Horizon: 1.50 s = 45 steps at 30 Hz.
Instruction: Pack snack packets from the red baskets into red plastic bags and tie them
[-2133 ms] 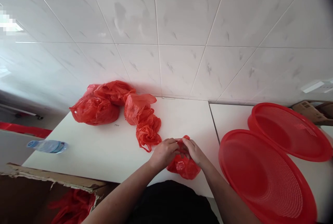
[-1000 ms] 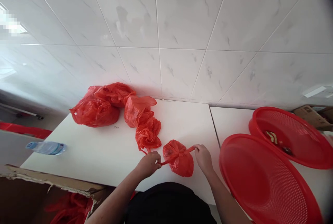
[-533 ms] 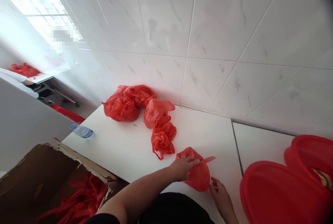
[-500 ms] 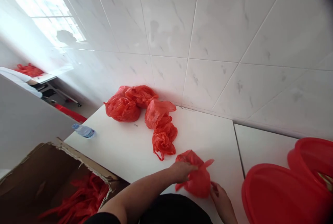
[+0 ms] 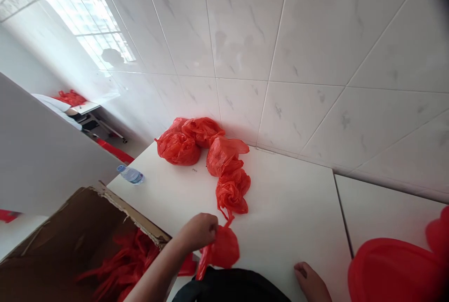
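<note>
My left hand is closed round the top of a small tied red plastic bag, which hangs just past the near edge of the white table, next to the open cardboard box. My right hand rests at the table's near edge with nothing in it; only part of it shows, fingers loosely apart. Several loose red plastic bags lie in a row from the wall toward me.
The cardboard box at lower left holds more red bags. A water bottle lies at the table's left edge. A red mesh basket sits at lower right. The tiled wall backs the table.
I pulled the bag's handles tight with both hands. Then my right hand let go, and my left hand carried the tied bag left toward the box. My view swung left.
</note>
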Available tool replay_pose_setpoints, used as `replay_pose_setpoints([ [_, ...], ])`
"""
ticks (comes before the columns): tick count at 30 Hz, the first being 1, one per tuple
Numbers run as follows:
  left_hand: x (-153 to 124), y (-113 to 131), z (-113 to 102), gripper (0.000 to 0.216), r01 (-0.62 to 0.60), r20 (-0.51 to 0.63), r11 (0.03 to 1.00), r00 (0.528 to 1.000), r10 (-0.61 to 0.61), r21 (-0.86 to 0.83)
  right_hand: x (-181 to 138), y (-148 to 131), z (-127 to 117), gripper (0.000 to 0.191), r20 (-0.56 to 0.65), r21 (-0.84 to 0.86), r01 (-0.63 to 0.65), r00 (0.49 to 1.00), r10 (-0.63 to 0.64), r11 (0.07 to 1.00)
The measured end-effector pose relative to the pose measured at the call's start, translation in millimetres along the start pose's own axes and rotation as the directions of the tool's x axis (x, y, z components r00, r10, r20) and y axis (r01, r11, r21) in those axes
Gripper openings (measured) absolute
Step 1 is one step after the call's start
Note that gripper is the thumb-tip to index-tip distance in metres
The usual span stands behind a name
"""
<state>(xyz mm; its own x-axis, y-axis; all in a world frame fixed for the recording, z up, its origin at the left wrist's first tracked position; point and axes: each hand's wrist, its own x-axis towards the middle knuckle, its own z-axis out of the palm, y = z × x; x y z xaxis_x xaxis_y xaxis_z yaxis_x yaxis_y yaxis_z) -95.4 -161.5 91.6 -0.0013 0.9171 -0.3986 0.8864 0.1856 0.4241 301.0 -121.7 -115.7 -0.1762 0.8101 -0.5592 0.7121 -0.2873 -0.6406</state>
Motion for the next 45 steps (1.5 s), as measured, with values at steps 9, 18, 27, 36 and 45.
replay_pose_setpoints([
  [9, -10, -54, -74, 0.027, 0.380, -0.298, 0.917, 0.895, -0.332, 0.122, -3, -2, 3, 0.020, -0.022, -0.033, 0.005, 1.000, -0.005, 0.999],
  [18, 104, -12, 14, 0.076, 0.005, -0.280, 0.949, 0.955, -0.098, -0.316, -8, -27, 11, 0.032, -0.059, 0.060, 0.026, 0.998, -0.023, 0.998],
  [27, 127, 24, 66, 0.038, -0.042, -0.173, 0.919, 0.984, -0.029, -0.391, -30, -125, 3, 0.036, -0.101, 0.193, 0.220, 0.974, -0.203, 0.956],
  [36, 99, 59, 65, 0.026, -0.255, -0.118, 0.871, 0.967, 0.226, -0.420, -27, -164, -11, 0.020, -0.242, 0.292, 0.221, 0.958, -0.152, 0.931],
  [45, 130, 48, 32, 0.015, -0.179, -0.297, 0.907, 0.953, 0.063, -0.381, -24, -127, -48, 0.038, -0.239, 0.780, 0.111, 0.962, 0.129, 0.616],
])
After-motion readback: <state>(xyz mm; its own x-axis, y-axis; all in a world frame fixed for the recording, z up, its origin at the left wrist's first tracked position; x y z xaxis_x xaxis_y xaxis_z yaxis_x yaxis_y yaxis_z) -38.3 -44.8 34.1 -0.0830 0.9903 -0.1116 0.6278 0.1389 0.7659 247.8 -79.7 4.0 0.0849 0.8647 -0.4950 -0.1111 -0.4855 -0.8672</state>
